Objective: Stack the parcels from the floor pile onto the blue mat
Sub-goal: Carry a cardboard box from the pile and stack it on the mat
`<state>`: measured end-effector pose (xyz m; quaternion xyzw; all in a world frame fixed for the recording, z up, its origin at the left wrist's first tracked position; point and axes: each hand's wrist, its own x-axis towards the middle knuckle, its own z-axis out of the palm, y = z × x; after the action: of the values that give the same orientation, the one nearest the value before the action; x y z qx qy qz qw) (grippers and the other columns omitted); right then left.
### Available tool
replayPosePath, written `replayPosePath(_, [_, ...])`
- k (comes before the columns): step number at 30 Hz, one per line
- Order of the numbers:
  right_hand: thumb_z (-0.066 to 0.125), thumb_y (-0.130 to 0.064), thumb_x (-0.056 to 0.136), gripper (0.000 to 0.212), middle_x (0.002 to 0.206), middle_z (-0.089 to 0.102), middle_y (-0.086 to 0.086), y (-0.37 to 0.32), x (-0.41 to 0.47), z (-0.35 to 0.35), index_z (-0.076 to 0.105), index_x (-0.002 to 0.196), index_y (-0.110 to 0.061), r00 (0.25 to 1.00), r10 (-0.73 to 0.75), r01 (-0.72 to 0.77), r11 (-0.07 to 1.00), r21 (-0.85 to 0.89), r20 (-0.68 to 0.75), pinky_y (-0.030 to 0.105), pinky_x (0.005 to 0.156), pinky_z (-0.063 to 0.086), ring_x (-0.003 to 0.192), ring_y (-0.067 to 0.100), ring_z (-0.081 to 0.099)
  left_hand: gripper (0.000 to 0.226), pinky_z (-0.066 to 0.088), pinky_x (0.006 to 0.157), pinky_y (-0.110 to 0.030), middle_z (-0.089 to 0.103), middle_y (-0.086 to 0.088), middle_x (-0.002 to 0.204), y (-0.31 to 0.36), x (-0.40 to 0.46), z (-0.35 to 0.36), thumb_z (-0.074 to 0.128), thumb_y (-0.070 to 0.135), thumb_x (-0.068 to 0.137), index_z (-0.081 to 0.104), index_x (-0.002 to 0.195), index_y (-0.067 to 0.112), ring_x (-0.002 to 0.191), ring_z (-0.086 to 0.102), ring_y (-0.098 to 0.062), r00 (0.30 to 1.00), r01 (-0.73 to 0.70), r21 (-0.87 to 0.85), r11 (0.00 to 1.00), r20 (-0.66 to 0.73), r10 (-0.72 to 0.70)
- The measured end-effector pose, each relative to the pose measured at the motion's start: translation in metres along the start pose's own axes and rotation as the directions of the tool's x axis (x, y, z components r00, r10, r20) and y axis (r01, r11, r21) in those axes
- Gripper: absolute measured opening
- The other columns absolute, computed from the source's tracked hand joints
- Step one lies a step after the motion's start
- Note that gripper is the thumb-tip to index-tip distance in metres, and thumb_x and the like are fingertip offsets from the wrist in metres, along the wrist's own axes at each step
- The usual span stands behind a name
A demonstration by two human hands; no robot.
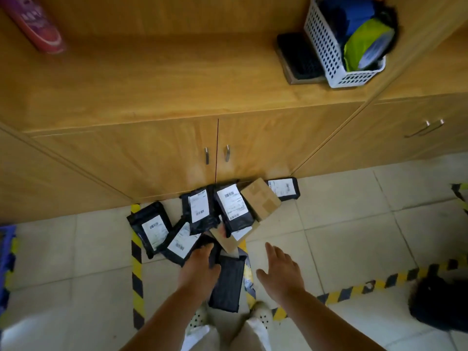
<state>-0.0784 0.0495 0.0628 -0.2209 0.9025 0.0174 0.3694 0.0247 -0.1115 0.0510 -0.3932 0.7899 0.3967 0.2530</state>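
A pile of parcels lies on the tiled floor against the wooden cabinet: several black mailer bags with white labels [233,206] and a brown cardboard box [260,198]. My left hand [200,264] grips the top edge of a black parcel [228,282] that lies nearest my feet, thumb on its front. My right hand [281,269] hovers open to the right of that parcel, fingers spread, touching nothing. A sliver of the blue mat [6,259] shows at the far left edge.
Yellow-black hazard tape [136,269] marks lines on the floor. The cabinet top holds a white basket [329,59] of items, a dark tray and a red object [38,26]. A black bag [440,302] sits at the right. My feet stand below the parcel.
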Motion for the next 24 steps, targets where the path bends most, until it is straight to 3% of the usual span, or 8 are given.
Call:
replayPosePath(8, [0.045, -0.044, 0.094, 0.071, 0.154, 0.025, 0.0, 0.039, 0.168, 0.087, 0.009, 0.151, -0.021, 0.998, -0.018, 0.013, 0.996, 0.085, 0.055, 0.033, 0.109, 0.03, 0.138, 0.019, 0.03, 0.06, 0.043, 0.096, -0.034, 0.038, -0.002, 0.146, -0.035, 0.144, 0.104, 0.048, 0.031, 0.094, 0.023, 0.148, 0.029, 0.125, 0.047, -0.021, 0.992, 0.124, -0.061, 0.99, 0.033, -0.122])
replayPosePath(12, [0.049, -0.046, 0.093, 0.071, 0.153, 0.027, 0.0, 0.057, 0.246, 0.138, 0.014, 0.15, -0.02, 0.997, -0.042, 0.031, 0.987, 0.16, 0.066, 0.032, 0.109, 0.03, 0.138, 0.019, 0.029, 0.062, 0.049, 0.085, -0.038, 0.047, -0.005, 0.136, -0.063, 0.214, 0.16, 0.049, 0.03, 0.093, 0.02, 0.148, 0.031, 0.111, 0.057, -0.025, 0.982, 0.181, -0.091, 0.979, 0.067, -0.175])
replayPosePath(15, [0.056, -0.044, 0.09, 0.078, 0.152, 0.028, 0.002, 0.064, 0.294, 0.17, 0.012, 0.15, -0.02, 0.998, -0.047, 0.036, 0.966, 0.257, 0.036, 0.033, 0.107, 0.033, 0.137, 0.02, 0.029, 0.064, 0.048, 0.089, -0.036, 0.043, -0.005, 0.142, -0.078, 0.254, 0.196, 0.05, 0.029, 0.093, 0.018, 0.149, 0.03, 0.118, 0.053, -0.024, 0.982, 0.186, -0.13, 0.974, 0.041, -0.183])
replayPosePath(19, [0.066, -0.043, 0.084, 0.095, 0.155, 0.02, 0.006, 0.068, 0.343, 0.201, 0.005, 0.151, -0.016, 0.999, -0.033, 0.041, 0.932, 0.361, -0.027, 0.039, 0.111, 0.029, 0.141, 0.022, 0.021, 0.074, 0.051, 0.08, -0.036, 0.037, -0.007, 0.147, -0.092, 0.298, 0.231, 0.055, 0.027, 0.089, 0.011, 0.149, 0.029, 0.11, 0.057, -0.026, 0.972, 0.228, -0.291, 0.929, 0.022, -0.232])
replayPosePath(24, [0.072, -0.05, 0.075, 0.109, 0.154, 0.022, 0.006, 0.078, 0.378, 0.227, 0.001, 0.151, -0.017, 0.998, -0.012, 0.037, 0.922, 0.385, -0.066, 0.042, 0.113, 0.029, 0.14, 0.024, 0.023, 0.082, 0.05, 0.087, -0.046, 0.04, -0.017, 0.141, -0.104, 0.335, 0.252, 0.057, 0.017, 0.084, 0.008, 0.149, 0.019, 0.112, 0.053, -0.038, 0.937, 0.311, -0.455, 0.835, -0.002, -0.35])
